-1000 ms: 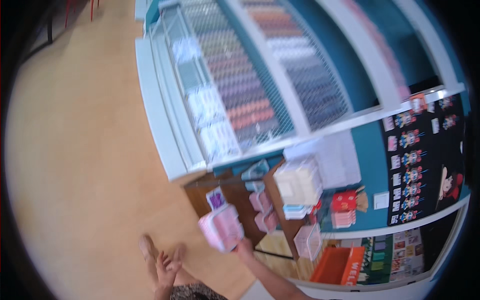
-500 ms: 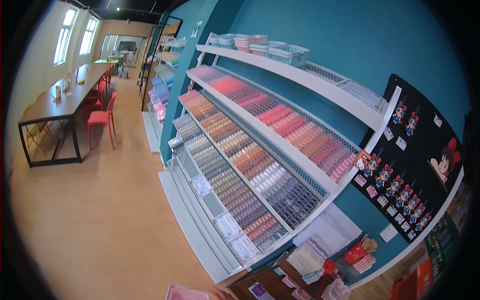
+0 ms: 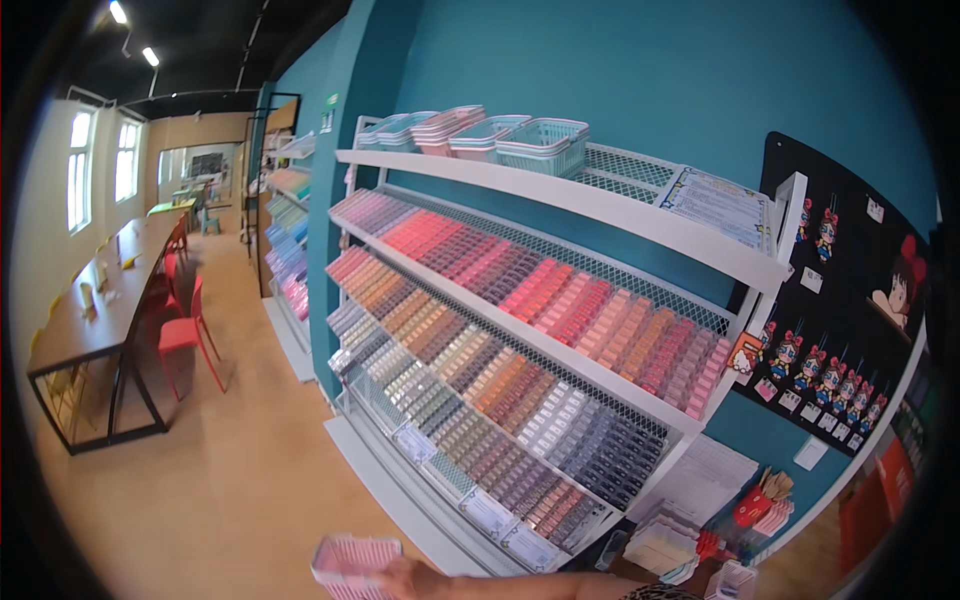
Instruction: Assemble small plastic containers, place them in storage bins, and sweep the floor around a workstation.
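Note:
My right hand is closed on the edge of a small pink-and-white slatted basket at the bottom of the head view. My right forearm reaches in from the lower right, and the fingers are partly hidden by the basket and the frame's edge. My left hand is out of the picture. Beyond the basket rises a white tiered display rack, filled with rows of small clear boxes in pinks, reds, oranges, white, greys and purples. Stacked pink and mint baskets stand on its top shelf.
A black board with hanging doll charms is fixed to the wall at right. Below it, a cluttered counter bears trays and a red carton. To the left stand a long brown table and a red chair; a second rack is farther back.
The view has shifted, so the rack appears more level and the ceiling shows more. The pink basket and my right hand have come higher into the picture, and my forearm is now visible.

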Tool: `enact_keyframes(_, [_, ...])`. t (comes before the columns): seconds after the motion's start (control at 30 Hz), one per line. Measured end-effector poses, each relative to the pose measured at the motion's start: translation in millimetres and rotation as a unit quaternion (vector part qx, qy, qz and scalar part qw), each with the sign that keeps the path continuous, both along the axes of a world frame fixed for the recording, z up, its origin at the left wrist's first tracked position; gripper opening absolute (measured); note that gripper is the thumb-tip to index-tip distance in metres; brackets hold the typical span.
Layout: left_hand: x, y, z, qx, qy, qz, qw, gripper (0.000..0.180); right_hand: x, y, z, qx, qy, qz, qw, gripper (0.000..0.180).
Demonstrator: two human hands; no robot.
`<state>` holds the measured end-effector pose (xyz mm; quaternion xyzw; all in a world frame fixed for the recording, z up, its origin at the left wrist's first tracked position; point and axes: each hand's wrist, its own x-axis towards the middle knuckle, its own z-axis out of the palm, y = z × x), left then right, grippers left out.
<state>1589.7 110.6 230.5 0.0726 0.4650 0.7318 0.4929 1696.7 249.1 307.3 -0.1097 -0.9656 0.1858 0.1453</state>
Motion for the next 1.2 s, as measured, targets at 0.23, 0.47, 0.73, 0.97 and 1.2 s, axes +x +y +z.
enact_keyframes(0.23, [-77,80,29,-0.020,0.004,-0.074,0.997,0.076,-44,163,167,0.216,0.350,-0.149,0.899,0.047])
enact_keyframes(0.47, [-161,117,5,-0.072,-0.026,-0.108,0.991,0.069,17,173,418,0.678,0.369,-0.398,0.497,0.042])
enact_keyframes(0.73, [-257,150,-71,-0.063,-0.003,-0.166,0.984,0.059,94,271,537,0.568,0.097,-0.681,0.452,0.037])
enact_keyframes(0.97, [-330,190,-215,0.098,-0.658,-0.152,0.731,0.053,82,297,543,0.409,0.093,-0.724,0.548,0.055])
enact_keyframes(1.2, [-305,216,-60,-0.191,-0.117,-0.178,0.958,0.049,67,275,537,0.539,0.009,-0.722,0.433,0.048])
